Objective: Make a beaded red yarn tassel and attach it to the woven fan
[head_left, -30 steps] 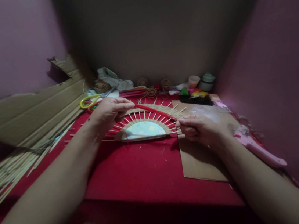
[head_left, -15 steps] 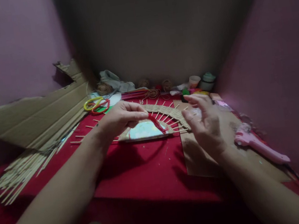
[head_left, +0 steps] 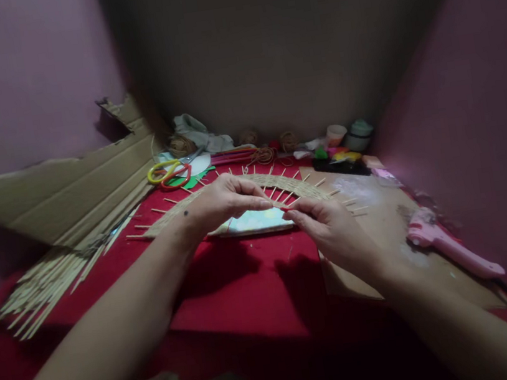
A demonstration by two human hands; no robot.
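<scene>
My left hand (head_left: 231,198) is closed in a pinch over a half-round woven piece. Fingertip to fingertip with it, my right hand (head_left: 331,223) is also pinching. Between them shows a short bit of red yarn (head_left: 287,208); most of it is hidden by the fingers. Beneath my hands lies the half-round piece, with a woven tan band (head_left: 292,181), thin sticks fanning outward, and a pale blue patterned panel (head_left: 258,221) along its straight edge. My left hand covers part of the band.
Yellow-and-red-handled scissors (head_left: 170,173) lie at the back left beside a bundle of sticks (head_left: 50,284) and cardboard (head_left: 60,192). A pink glue gun (head_left: 452,244) rests on a brown board (head_left: 394,220) at right. Twine balls (head_left: 289,141) and a cup (head_left: 335,134) line the back.
My right hand has moved left and closed on the red yarn, meeting my left hand. The hanging red strands are now mostly hidden. The view has shifted slightly.
</scene>
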